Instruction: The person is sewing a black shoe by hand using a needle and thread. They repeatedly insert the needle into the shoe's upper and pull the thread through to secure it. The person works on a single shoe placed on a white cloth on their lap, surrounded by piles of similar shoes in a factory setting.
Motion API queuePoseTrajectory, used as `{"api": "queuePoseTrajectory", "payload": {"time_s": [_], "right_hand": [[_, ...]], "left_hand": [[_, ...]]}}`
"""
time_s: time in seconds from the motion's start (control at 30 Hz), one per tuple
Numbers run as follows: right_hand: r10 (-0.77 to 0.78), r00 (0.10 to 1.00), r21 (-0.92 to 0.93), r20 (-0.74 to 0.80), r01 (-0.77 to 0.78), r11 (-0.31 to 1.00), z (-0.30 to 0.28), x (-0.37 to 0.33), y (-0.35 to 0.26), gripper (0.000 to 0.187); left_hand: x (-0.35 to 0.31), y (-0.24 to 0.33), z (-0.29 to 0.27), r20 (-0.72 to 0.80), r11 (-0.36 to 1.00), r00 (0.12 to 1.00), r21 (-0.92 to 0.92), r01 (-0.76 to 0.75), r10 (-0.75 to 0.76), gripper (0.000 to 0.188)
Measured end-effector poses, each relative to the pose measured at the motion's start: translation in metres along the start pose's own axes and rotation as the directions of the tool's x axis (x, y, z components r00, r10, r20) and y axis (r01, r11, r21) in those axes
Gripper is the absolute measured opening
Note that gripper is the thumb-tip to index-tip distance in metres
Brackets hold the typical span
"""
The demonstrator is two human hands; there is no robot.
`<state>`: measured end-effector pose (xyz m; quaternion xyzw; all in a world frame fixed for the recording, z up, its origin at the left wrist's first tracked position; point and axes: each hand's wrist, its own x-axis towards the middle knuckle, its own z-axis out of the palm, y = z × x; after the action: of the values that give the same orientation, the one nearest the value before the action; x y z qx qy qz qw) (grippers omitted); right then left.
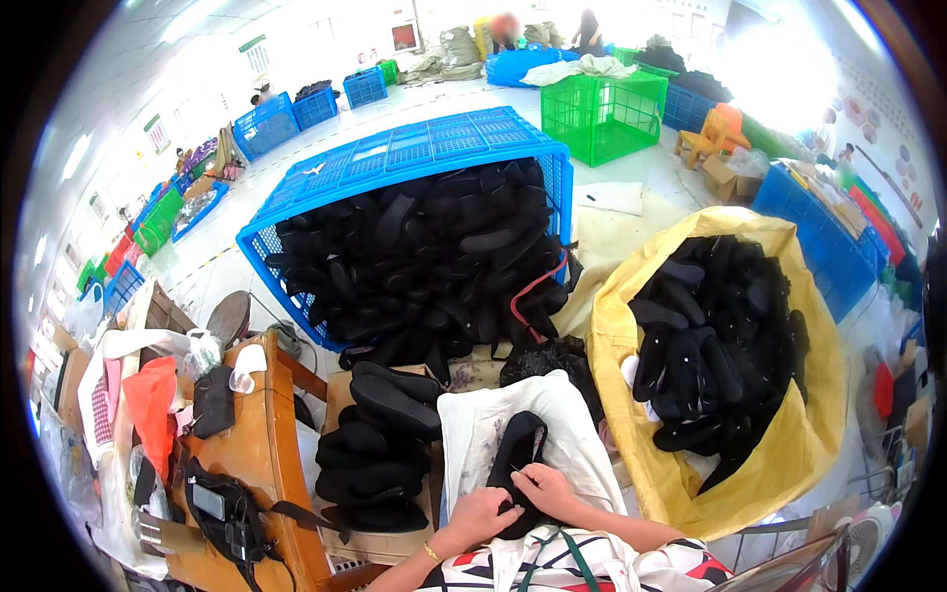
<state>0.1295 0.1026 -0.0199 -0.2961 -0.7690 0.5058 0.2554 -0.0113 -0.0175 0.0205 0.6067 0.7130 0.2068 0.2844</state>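
Observation:
A black cloth shoe [519, 444] lies on a white cloth [478, 419] over my lap, its opening facing up. My left hand [480, 517] is closed on the shoe's left edge near its close end. My right hand [548, 489] is pinched at the opposite edge, thumb and forefinger together. A small pale glint shows by those fingertips, too small to name. To the left, a stack of black shoes [370, 449] rests on a cardboard sheet [434, 493].
Ahead, a tipped blue crate [414, 138] spills black shoes [414, 257]. On the right a yellow sack [617, 434] holds more black shoes. A wooden table [237, 434] at left carries a black waist bag [232, 513]. Farther back stands a green crate [602, 118].

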Motion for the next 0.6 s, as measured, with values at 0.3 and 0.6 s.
{"api": "queuePoseTrajectory", "payload": {"time_s": [0.3,0.6], "right_hand": [[-0.023,0.999,-0.002,0.031,0.023,1.000,-0.005,-0.005,0.008,0.023],[-0.071,0.997,-0.056,0.025,0.072,0.996,-0.003,-0.005,0.012,0.022]], "left_hand": [[-0.005,0.012,-0.001,-0.046,0.995,0.994,0.024,0.102,-0.101,0.043],[-0.007,0.014,-0.002,-0.029,0.996,0.996,-0.012,0.088,-0.088,0.037]]}}
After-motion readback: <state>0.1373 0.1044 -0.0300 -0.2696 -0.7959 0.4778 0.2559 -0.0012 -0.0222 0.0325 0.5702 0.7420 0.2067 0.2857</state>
